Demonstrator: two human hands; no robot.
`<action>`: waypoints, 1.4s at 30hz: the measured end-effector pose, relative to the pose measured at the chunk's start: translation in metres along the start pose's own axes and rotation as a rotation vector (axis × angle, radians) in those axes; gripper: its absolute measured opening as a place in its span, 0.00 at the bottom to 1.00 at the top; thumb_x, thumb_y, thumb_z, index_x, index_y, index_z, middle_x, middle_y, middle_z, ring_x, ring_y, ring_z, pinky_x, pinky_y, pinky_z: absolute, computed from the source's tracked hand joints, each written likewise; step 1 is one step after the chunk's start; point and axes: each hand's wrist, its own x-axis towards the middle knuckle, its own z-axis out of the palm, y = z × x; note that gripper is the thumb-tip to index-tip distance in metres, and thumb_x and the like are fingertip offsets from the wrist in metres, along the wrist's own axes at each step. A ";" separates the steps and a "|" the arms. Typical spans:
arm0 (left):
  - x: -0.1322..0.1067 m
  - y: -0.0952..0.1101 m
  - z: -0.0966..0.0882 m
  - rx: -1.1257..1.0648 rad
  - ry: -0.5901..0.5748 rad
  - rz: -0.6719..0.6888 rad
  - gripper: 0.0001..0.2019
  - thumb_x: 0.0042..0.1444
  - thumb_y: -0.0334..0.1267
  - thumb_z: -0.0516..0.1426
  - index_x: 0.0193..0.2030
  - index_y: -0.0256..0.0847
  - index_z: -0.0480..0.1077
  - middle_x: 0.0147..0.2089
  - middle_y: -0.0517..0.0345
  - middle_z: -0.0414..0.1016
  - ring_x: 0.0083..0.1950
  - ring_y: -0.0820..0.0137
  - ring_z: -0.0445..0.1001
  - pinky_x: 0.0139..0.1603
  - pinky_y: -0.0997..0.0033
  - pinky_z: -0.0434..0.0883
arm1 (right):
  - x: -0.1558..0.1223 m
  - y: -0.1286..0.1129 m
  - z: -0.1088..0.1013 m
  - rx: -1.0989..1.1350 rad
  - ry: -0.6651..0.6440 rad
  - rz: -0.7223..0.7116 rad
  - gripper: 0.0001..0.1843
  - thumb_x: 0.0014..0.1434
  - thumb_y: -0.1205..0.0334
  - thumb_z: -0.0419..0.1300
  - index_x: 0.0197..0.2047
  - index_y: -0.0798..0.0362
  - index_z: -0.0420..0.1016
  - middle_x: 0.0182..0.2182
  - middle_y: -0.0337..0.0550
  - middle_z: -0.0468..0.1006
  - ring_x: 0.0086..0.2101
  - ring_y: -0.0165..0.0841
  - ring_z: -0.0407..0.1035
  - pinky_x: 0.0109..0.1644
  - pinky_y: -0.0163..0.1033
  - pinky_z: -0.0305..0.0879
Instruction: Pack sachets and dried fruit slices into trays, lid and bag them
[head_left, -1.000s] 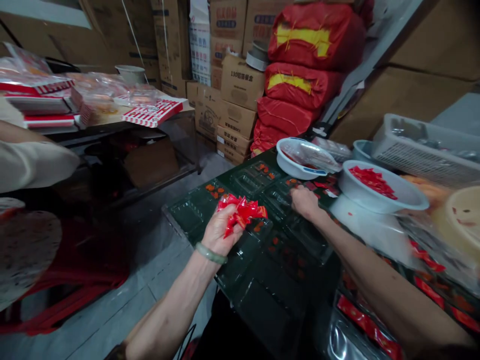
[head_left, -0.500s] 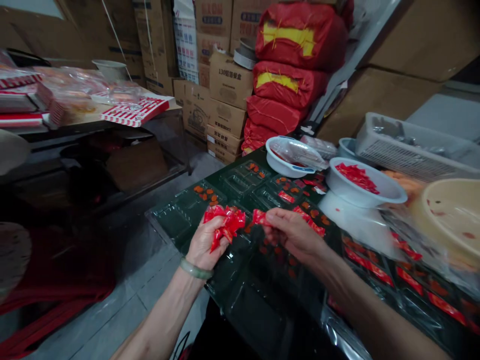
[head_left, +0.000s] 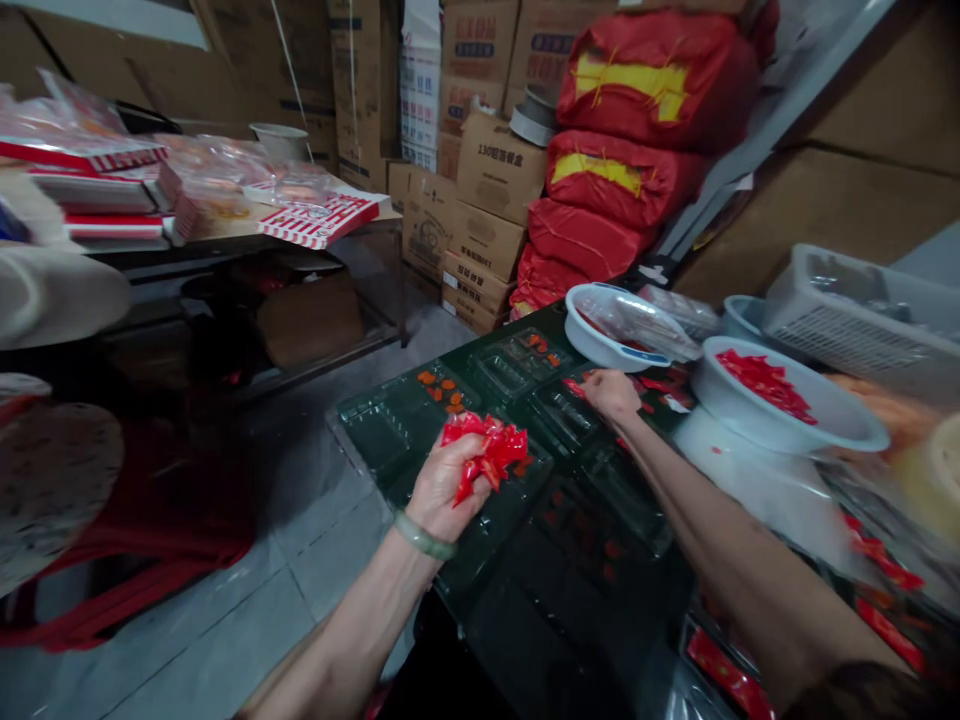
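We see the left hand point(head_left: 442, 485) closed in a fist around a bunch of red sachets point(head_left: 491, 447), held just above the near trays point(head_left: 382, 432). The bunch fans out of the fist up and to the right, with no single long axis. Half a second ago the right hand point(head_left: 613, 396) was beside the bunch, plucking at it. Now it is stretched to the far trays, near the white bowl point(head_left: 600, 345), fingers curled down, and we cannot tell whether they grip anything. The sachets are glossy, crinkled film, and the trays are dark, shiny moulded plastic with square compartments.
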 end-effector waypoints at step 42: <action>0.013 -0.017 -0.009 0.153 -0.060 0.390 0.12 0.36 0.24 0.59 0.28 0.37 0.62 0.24 0.66 0.67 0.23 0.78 0.67 0.24 0.80 0.66 | -0.158 -0.049 -0.004 0.267 -0.712 -0.177 0.11 0.50 0.56 0.61 0.28 0.53 0.64 0.16 0.30 0.65 0.16 0.22 0.58 0.17 0.27 0.54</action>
